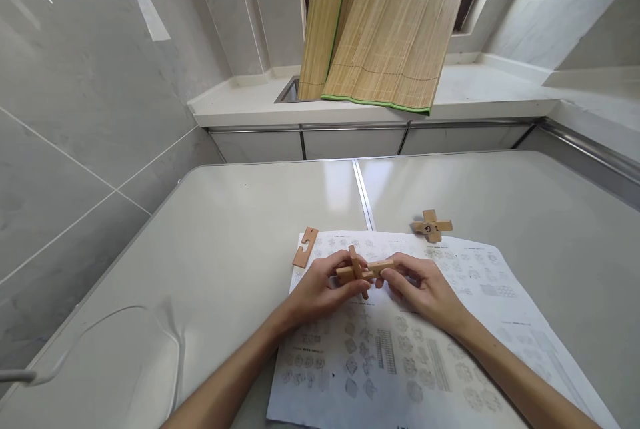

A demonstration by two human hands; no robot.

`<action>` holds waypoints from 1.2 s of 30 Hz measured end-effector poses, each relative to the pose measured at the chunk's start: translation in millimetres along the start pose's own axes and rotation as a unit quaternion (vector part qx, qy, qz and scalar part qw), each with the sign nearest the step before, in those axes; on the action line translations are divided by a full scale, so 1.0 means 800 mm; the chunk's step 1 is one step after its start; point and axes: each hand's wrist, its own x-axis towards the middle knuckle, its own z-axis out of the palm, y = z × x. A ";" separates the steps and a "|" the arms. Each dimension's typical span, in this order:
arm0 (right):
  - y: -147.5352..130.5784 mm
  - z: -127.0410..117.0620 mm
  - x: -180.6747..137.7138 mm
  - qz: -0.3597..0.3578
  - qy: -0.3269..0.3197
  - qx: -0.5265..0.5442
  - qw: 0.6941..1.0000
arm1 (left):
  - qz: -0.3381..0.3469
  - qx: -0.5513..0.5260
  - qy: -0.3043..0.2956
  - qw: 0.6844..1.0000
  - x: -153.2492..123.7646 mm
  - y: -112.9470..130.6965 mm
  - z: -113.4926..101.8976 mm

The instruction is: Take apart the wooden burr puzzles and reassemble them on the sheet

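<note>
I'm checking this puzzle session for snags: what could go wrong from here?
The crossed wooden pieces sit only in the fingertips of the left hand and right hand; a loose grip could let them slide apart. The notched piece overhangs the instruction sheet edge, so shifting the paper might knock it away.

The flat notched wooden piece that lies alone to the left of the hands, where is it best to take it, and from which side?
The notched wooden piece lies flat, partly on the printed sheet, partly on the table. Probably best is a grip across its two long edges near the middle, from above, clear of the hooked notch at its far end. The left hand is nearest.
</note>
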 end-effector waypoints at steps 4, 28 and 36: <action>0.004 0.000 0.000 0.024 -0.006 0.012 1.000 | -0.012 -0.046 0.005 0.999 0.002 -0.001 0.002; -0.003 -0.011 0.003 0.042 -0.042 0.143 0.988 | -0.054 -0.203 -0.032 0.977 0.000 -0.011 -0.010; 0.003 -0.013 0.004 0.051 -0.024 0.113 0.992 | -0.064 -0.206 -0.002 0.976 0.002 -0.013 -0.008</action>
